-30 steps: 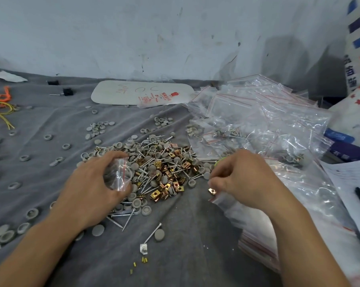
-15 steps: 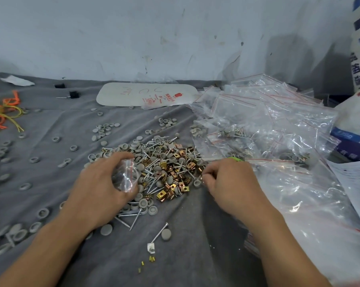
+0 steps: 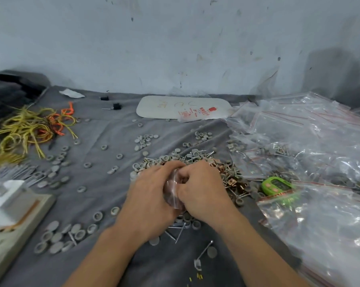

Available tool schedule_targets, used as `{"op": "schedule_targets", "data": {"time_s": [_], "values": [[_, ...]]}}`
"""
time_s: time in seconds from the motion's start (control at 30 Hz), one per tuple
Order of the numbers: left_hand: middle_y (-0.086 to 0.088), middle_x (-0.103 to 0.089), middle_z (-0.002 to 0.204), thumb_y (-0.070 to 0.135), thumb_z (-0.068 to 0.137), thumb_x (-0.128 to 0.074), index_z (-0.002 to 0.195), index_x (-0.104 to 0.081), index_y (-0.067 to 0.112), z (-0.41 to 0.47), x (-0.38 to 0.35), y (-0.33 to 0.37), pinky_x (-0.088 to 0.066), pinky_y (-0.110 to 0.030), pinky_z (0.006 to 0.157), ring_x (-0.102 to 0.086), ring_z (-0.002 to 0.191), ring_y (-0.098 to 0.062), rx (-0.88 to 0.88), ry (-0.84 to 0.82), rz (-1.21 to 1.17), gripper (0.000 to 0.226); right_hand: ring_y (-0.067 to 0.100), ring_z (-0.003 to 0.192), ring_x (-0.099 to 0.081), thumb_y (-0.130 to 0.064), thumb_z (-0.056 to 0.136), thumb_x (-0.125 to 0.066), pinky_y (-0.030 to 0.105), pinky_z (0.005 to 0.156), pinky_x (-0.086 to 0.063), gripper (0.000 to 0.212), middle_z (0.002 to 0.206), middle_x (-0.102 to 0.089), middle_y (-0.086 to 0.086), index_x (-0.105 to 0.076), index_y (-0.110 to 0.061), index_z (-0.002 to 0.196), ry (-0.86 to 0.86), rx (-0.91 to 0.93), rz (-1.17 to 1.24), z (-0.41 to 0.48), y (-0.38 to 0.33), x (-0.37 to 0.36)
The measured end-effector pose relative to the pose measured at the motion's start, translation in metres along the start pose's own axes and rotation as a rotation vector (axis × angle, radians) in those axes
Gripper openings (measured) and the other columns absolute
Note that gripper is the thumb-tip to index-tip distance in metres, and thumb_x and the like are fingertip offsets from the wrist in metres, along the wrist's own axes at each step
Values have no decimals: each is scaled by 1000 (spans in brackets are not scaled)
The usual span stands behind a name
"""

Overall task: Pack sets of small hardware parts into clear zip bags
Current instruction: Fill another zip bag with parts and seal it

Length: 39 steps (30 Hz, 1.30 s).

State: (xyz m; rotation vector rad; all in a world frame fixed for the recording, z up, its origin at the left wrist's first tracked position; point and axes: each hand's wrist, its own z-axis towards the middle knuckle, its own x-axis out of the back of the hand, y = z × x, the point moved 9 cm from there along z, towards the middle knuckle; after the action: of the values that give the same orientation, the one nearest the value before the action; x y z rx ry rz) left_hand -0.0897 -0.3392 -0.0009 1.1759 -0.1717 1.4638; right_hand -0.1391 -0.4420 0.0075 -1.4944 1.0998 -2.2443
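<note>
A small clear zip bag [image 3: 171, 189] is pinched between both hands over the middle of the grey cloth. My left hand [image 3: 149, 195] wraps it from the left, and my right hand [image 3: 201, 187] presses against its right side with fingers curled at the bag's mouth. Whatever the right fingers hold is hidden. Behind and under the hands lies a heap of hardware [image 3: 214, 164]: grey round caps, steel nails and brass-coloured square clips. Loose nails [image 3: 180, 233] lie just below the hands.
A large pile of clear zip bags [image 3: 311, 162] fills the right side, with a green timer [image 3: 275, 186] at its edge. Grey caps [image 3: 58, 239] are scattered left. Yellow and orange ties [image 3: 29, 129], a white device [image 3: 11, 220] and a white card [image 3: 183, 107] lie around.
My right hand moved left from beside the heap and met the left hand at the bag. The camera view shifted, showing more of the table's left side.
</note>
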Motion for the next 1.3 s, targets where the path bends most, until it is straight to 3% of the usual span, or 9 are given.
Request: {"op": "schedule_targets", "data": {"time_s": [0.13, 0.23, 0.37, 0.47, 0.6, 0.7, 0.9, 1.17, 1.3], "values": [[23, -63, 116, 26, 68, -81, 128, -52, 45, -1, 3, -3, -30, -1, 95, -54, 107, 7, -4, 51, -19, 69, -3, 49, -56, -15, 87, -72, 9, 52, -39, 34, 52, -61, -22, -72, -36, 60, -24, 75, 126, -6, -4, 8], [35, -56, 113, 35, 75, -87, 133, -46, 49, -3, 8, -5, -32, 0, 91, -46, 106, 22, 13, 103, -17, 73, -8, 49, -58, -15, 87, -74, 5, 50, -40, 27, 55, -64, -26, -79, -40, 76, 124, -10, 195, -12, 21, 47], [54, -37, 119, 34, 70, -91, 142, -37, 54, -4, 4, -1, -37, -16, 91, -40, 111, 25, -5, 64, 7, 92, -8, 59, -61, -30, 85, -76, 12, 56, -43, 14, 60, -66, -27, -79, -43, 81, 171, -145, -229, -31, 64, 95], [48, -40, 116, 28, 67, -93, 145, -38, 52, -5, 0, 5, -40, -24, 88, -39, 105, 15, -27, 55, 27, 99, 12, 83, -70, -32, 89, -67, 30, 76, -55, 15, 83, -76, -18, -77, -42, 87, 106, -276, -506, -54, 93, 109], [26, -50, 121, 25, 67, -94, 146, -41, 47, -6, -2, 11, -40, -22, 88, -47, 106, 4, -61, 54, 33, 97, 28, 83, -71, -29, 88, -67, 32, 73, -53, 16, 81, -78, -8, -79, -40, 88, 195, -303, -580, -81, 108, 121], [19, -58, 126, 27, 68, -94, 146, -40, 47, -6, -3, 11, -44, -32, 94, -51, 111, -4, -39, 47, 37, 96, 29, 80, -70, -28, 83, -74, 32, 72, -50, 12, 77, -77, -10, -79, -38, 84, 318, -328, -527, -94, 112, 130], [22, -51, 119, 29, 69, -94, 142, -32, 60, -6, -7, 7, -45, -38, 91, -51, 106, -9, -15, 11, 64, 101, 27, 96, -69, -30, 91, -65, 34, 91, -47, 21, 96, -78, -4, -77, -35, 107, 231, -303, -562, -90, 119, 115], [22, -48, 118, 30, 67, -95, 138, -22, 71, -5, -8, 7, -49, -45, 91, -50, 107, -10, 23, -2, 92, 110, 16, 78, -54, -30, 97, -57, 34, 87, -28, 19, 80, -71, -8, -72, -34, 85, 236, -366, -590, -82, 123, 113], [21, -50, 115, 29, 65, -96, 142, -32, 60, -5, -8, 7, -50, -45, 91, -51, 105, -10, 32, -4, 92, 104, 13, 85, -50, -32, 99, -59, 31, 85, -21, 23, 77, -68, -13, -74, -33, 81, 377, -147, -487, -79, 91, 109]]}}
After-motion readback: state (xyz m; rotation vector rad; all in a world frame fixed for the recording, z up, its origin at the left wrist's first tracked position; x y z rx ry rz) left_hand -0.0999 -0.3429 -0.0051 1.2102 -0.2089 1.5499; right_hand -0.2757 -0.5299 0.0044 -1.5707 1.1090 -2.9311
